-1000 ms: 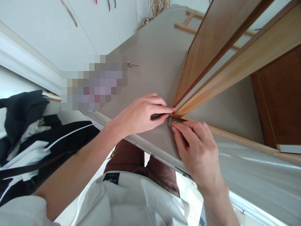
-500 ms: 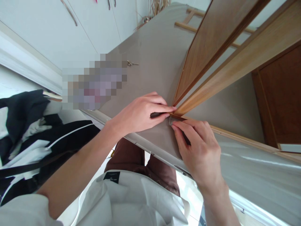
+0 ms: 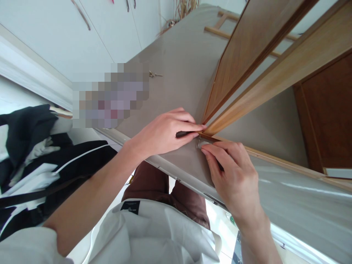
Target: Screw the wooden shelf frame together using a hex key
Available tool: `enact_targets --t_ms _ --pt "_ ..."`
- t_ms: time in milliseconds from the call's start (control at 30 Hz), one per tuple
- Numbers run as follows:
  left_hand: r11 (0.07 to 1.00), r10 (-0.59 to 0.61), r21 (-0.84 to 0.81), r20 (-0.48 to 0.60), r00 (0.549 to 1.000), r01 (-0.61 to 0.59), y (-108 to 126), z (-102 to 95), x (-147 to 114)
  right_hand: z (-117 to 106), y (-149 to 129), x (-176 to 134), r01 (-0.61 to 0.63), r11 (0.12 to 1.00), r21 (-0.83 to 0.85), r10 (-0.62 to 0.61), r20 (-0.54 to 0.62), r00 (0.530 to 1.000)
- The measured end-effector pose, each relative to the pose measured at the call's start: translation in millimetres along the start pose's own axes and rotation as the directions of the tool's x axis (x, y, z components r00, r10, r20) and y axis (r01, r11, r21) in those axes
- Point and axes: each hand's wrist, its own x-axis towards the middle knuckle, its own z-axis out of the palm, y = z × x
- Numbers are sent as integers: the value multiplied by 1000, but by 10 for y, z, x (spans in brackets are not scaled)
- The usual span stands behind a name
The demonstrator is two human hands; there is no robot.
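My left hand (image 3: 170, 132) is closed at the near end of a wooden frame, thumb and fingertips pinching its lower corner. The frame's upright wooden post (image 3: 247, 88) rises to the right from that corner, beside a wooden panel (image 3: 253, 47). Just right of my left fingertips, my right hand (image 3: 233, 168) pinches a small bent metal hex key (image 3: 201, 143). Its short end points at the underside of the corner; whether it sits in a screw there is hidden. A low wooden rail (image 3: 275, 157) runs right from behind my right hand.
Several loose screws (image 3: 155, 74) lie on the grey-brown covered table (image 3: 178, 66), beside a blurred-out patch. A light wooden ladder-like frame (image 3: 217, 32) lies at the back. White cabinets (image 3: 110, 22) stand at the left, with dark clothes (image 3: 79, 157) below. A brown panel (image 3: 327, 113) stands at right.
My right hand has turned the hex key slightly, its fingers shifting a little down and right. My left hand stays on the corner.
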Motion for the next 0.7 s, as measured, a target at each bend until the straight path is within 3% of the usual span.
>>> enact_targets --t_ms 700 --pt "1000 1 -24 0 1000 -1 -8 -2 3 33 19 7 19 1000 -9 -19 -17 1000"
